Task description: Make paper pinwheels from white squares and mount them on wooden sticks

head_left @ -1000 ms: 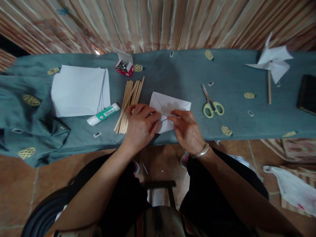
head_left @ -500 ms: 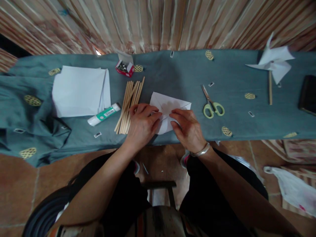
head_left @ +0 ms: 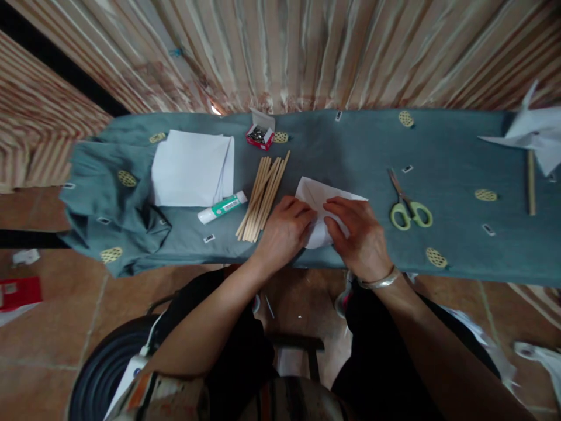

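Observation:
A white sheet of paper (head_left: 316,190) with crease lines lies near the front edge of the cloth-covered table, partly hidden under both hands. My left hand (head_left: 284,231) is closed at its left side, fingers bunched together on the paper. Over the right part rests my right hand (head_left: 363,237), its fingers stretched onto the sheet and the thumb apart from them. Just left of my left hand is a bundle of thin wooden sticks (head_left: 264,196). Scissors (head_left: 408,211) with green handles lie to the right of my right hand.
Farther left are a glue stick (head_left: 223,207) and a stack of white paper (head_left: 190,169). An open red box (head_left: 259,137) of small metal pieces stands behind the sticks. A paper pinwheel (head_left: 537,137) on a stick lies far right. A striped curtain (head_left: 302,52) hangs behind the table.
The view has shifted left, so the table things appear farther right. My left hand's fingers have drawn together on the paper; both hands stay at the sheet.

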A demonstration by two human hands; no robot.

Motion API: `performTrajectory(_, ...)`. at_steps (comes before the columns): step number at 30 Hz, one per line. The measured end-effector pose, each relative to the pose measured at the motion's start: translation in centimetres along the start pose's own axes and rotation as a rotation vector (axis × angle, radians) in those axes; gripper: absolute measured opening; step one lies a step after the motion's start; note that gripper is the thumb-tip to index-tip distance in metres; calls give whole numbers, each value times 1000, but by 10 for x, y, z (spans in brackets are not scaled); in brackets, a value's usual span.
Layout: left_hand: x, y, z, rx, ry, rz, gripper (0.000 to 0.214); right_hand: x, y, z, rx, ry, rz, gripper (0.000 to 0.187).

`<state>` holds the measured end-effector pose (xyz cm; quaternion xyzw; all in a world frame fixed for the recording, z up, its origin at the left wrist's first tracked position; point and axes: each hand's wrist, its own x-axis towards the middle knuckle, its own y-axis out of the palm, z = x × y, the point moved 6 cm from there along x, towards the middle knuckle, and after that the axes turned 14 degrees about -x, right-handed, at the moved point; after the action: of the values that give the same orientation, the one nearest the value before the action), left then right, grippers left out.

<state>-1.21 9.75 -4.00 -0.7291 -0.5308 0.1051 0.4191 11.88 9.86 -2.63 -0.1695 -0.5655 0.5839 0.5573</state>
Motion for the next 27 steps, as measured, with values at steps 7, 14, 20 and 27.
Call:
performTrajectory(7,-5,-5,-2,-32,30,-39,23,17,1,1,-5,10,-56,24)
performTrajectory(14,-9,-10,4,-52,58,-64,23,22,-2,-23,-56,87,-51,23)
performTrajectory(20,-5,-10,2,-71,39,-62,28,21,-2,-23,-45,75,-28,24)
performTrajectory(27,-10,-54,15,7,4,-215,26,16,-3,-18,-21,49,-25,26)
